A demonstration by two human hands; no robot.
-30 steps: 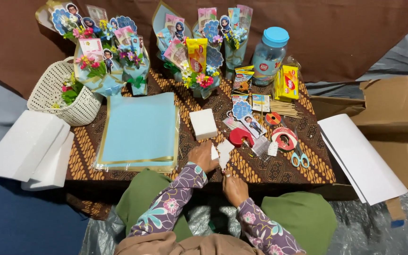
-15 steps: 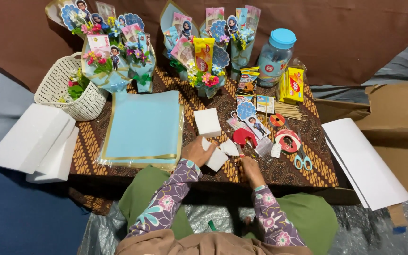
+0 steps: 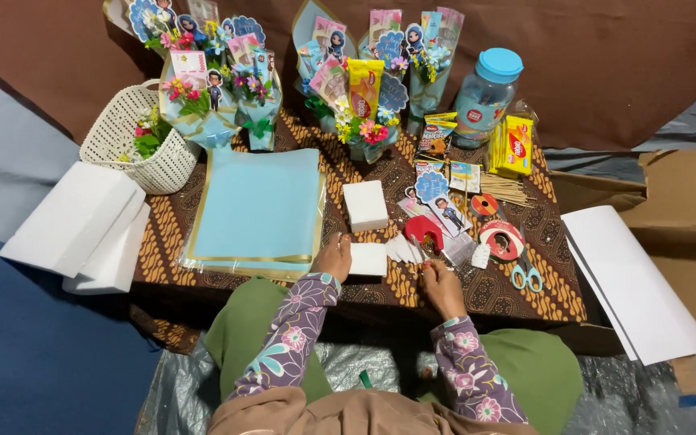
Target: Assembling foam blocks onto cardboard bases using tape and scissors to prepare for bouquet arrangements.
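Matt white foam block (image 3: 364, 205); glossy pale-blue paper sheets (image 3: 258, 211); batik-patterned cloth over worktop (image 3: 525, 302); white woven plastic basket (image 3: 114, 137); clear plastic jar (image 3: 483, 98), smooth blue lid.

Batik-covered table (image 3: 203, 270) under blue paper (image 3: 258, 205)

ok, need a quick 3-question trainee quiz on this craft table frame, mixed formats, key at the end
1. True or false: the left hand rests on the scissors.
2. Multiple choice: what lies directly beyond the small white foam piece under the left hand? A) woven basket B) white foam block C) blue-lidded jar
3. Fill in: the right hand works just in front of the red ____ dispenser.

Key
1. False: it rests on the small white foam piece; the scissors lie far to the right.
2. B, the white foam block.
3. tape
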